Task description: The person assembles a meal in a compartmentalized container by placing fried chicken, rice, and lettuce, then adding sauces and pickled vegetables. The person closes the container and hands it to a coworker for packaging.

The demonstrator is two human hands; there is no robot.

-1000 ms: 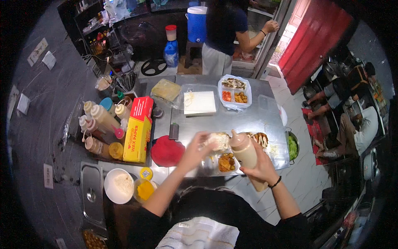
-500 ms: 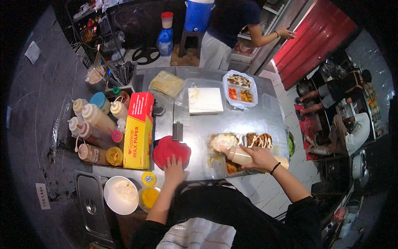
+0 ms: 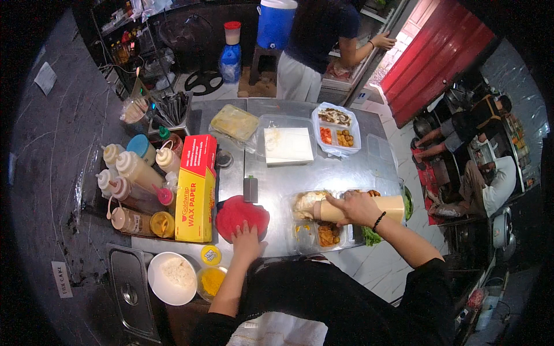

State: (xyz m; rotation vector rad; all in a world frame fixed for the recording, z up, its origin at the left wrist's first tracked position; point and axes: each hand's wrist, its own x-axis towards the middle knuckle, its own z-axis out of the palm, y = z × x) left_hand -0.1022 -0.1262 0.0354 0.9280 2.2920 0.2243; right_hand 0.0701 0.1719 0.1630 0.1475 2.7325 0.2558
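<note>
My right hand (image 3: 359,209) grips a squeeze bottle (image 3: 389,207) of cream-coloured sauce, tilted almost level over clear divided food trays (image 3: 293,245). Its nozzle end points left, above a pale, egg-like topping (image 3: 304,206). Browned fried pieces (image 3: 328,234) fill a compartment nearer me. More food on the far right is partly hidden by the bottle and my hand. My left hand (image 3: 248,243) lies on a crumpled red cloth (image 3: 238,212), fingers stretched out. Just beyond the cloth stands a small dark grey block-shaped object (image 3: 250,189).
A wax paper box (image 3: 195,190) and several sauce bottles (image 3: 135,167) line the left side. Farther back are a filled white meal tray (image 3: 340,151) and a white square stack (image 3: 288,145). A rice bowl (image 3: 164,293) sits near left. A co-worker (image 3: 314,43) stands beyond the table.
My right hand has swung the bottle flatter, uncovering the fried pieces nearer me. My left hand stays on the red cloth. The co-worker's outstretched hand has moved left and down onto the door edge.
</note>
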